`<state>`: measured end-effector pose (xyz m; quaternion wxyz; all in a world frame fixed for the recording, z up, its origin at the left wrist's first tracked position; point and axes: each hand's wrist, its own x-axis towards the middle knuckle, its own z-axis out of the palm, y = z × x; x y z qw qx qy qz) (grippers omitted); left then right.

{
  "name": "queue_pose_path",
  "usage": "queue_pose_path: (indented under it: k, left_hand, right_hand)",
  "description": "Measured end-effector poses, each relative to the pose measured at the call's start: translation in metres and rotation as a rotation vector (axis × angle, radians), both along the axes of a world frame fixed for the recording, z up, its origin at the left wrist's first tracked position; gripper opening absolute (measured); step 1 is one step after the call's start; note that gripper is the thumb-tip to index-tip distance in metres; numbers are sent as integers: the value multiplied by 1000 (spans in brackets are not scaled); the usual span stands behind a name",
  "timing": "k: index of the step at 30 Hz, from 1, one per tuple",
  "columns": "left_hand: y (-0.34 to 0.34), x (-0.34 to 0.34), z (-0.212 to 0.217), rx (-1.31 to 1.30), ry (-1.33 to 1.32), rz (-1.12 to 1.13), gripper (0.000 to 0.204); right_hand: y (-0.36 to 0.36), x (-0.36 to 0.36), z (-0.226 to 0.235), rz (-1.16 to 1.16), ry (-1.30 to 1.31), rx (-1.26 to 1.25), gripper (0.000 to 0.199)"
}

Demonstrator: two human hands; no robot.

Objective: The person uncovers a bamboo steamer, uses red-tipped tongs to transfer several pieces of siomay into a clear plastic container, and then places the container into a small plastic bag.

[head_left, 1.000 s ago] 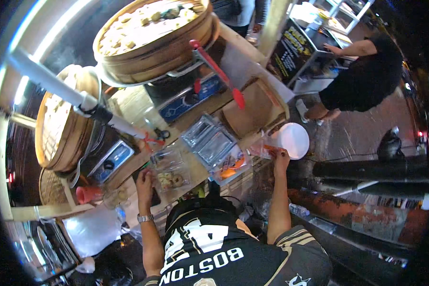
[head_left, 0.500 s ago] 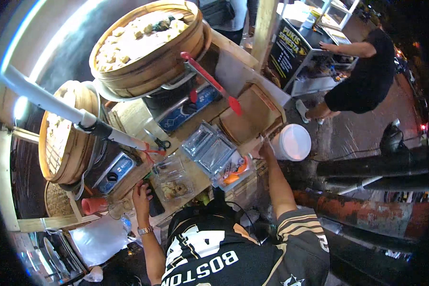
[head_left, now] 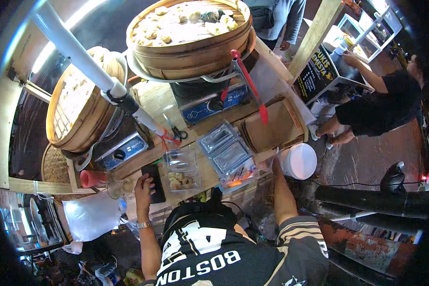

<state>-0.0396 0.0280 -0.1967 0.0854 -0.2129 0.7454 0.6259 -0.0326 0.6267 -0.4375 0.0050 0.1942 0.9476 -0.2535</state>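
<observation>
See open dumpling box (head_left: 180, 160) just right of black slab (head_left: 158, 179), unfolded length running away from body, nearer left hand (head_left: 143, 189), with fingers loosely curled, slightly apart over slab's left edge, than right hand (head_left: 275, 168), well right of slab, finger state can't-tell.

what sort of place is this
Probably an outdoor street-food stall: bamboo steamers holding dumpling-like pieces sit over portable stoves, and clear takeaway boxes lie on a wooden counter beside dark pavement.
</observation>
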Motion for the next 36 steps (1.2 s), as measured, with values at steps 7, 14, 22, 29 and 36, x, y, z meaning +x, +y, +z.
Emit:
queue_pose_path:
  k: [7,14,22,29,36]
  left_hand:
    - [9,-9,3,-35,-34,-65,42]
    - [14,-16,9,-52,-24,-136,41]
    - [7,-4,17,-39,-10,-97,40]
    - [-9,19,25,-58,-4,-46,41]
    - [-7,23,20,-60,-16,-54,41]
  right_hand:
    - [6,19,32,-135,63,-181,36]
    - [4,19,37,-184,131,-229,37]
    - [-12,-11,-7,27,-25,133,39]
    - [4,31,-42,139,74,267,41]
    - [-31,23,51,28,-489,170,51]
